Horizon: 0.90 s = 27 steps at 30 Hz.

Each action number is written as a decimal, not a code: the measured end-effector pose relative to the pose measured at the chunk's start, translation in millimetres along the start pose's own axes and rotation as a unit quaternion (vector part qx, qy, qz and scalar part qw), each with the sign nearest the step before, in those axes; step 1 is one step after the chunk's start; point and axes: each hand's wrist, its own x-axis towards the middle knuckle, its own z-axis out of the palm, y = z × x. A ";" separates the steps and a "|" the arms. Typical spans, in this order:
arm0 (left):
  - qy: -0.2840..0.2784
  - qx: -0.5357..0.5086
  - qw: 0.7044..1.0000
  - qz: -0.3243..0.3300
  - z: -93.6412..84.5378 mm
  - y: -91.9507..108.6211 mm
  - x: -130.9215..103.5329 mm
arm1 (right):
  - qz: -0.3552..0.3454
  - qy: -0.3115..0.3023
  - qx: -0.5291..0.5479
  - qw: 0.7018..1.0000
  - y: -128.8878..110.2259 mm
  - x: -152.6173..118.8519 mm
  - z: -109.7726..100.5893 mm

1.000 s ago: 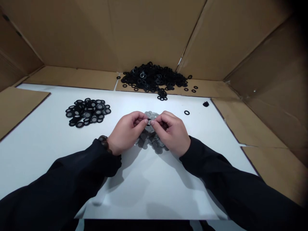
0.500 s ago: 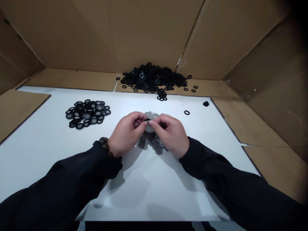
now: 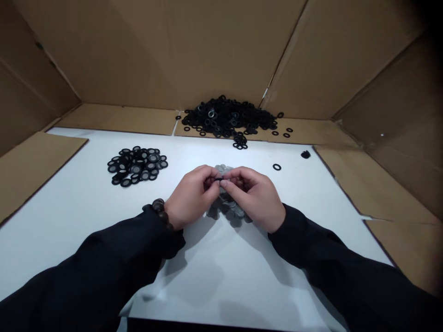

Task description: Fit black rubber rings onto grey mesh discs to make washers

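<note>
Between the fingertips of both hands is a black rubber ring, seen nearly edge-on. My left hand, with a dark beaded bracelet at the wrist, pinches its left side. Thumb and fingers of my right hand close on its right side. Whether a disc sits inside the ring cannot be seen. Beneath and behind the hands lies a pile of small grey mesh-like discs, partly covered by them. Off to the left, a heap of black rings with grey discs in them rests on the white tabletop.
A large mound of plain black rings lies against the cardboard back wall. One loose ring and a small black lump lie to the right. Cardboard strips border the table's sides.
The whole view has shifted slightly, so everything appears a little further right and lower. Both hands keep pinching the ring, which now shows flatter and more edge-on.
</note>
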 end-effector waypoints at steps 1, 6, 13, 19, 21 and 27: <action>-0.003 0.008 1.000 0.003 0.1 0.0 0.2 | -0.008 0.001 -0.005 1.000 -0.1 -0.5 0.0; -0.024 0.023 0.999 0.001 2.0 1.6 1.1 | -0.017 -0.004 -0.016 1.000 -1.3 -3.4 -0.6; -0.037 -0.025 0.999 -0.020 2.1 1.8 4.7 | -0.076 -0.011 -0.066 0.995 -4.3 -1.7 -2.7; -0.026 -0.088 0.995 -0.041 4.3 2.4 3.5 | -0.077 -0.031 -0.041 0.996 -2.3 -0.4 -1.9; -0.015 -0.099 0.994 -0.043 5.4 2.6 2.3 | -0.059 -0.039 -0.011 0.997 -0.3 -0.7 -1.0; -0.029 -0.086 0.995 -0.036 2.8 3.0 1.2 | -0.033 -0.053 0.025 0.998 5.5 -1.6 -1.9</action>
